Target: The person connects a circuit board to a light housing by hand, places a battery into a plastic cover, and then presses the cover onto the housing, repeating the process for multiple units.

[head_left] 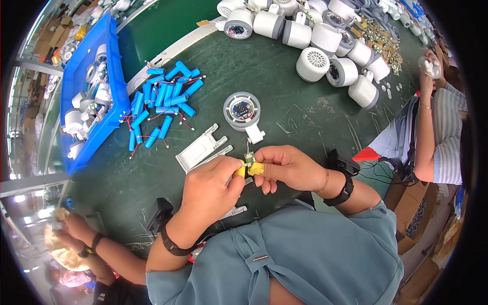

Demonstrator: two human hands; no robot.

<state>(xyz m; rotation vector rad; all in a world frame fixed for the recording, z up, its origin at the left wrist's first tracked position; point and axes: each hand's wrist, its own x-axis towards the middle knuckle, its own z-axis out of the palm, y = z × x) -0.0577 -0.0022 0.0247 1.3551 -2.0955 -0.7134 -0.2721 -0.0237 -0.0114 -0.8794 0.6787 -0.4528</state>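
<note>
My left hand (211, 185) and my right hand (292, 170) meet in front of me, both closed in a pinch at a small green circuit board (249, 158). Yellow material, perhaps finger covers, shows at the fingertips of each hand and hides part of the board. A thin wire runs up from the board toward the white arm (255, 134) of a round grey-and-white housing (242, 113), which lies open with its electronics facing up. White plastic frames (199, 148) lie beside and partly under my left hand.
Blue cylindrical batteries (161, 96) with wires lie in a heap on the green table (284, 122). A blue bin (118, 76) of housings stands left. White housings (326, 39) and small boards (381, 43) are piled at the far right. Co-workers' hands (76, 229) (431, 65) show at both sides.
</note>
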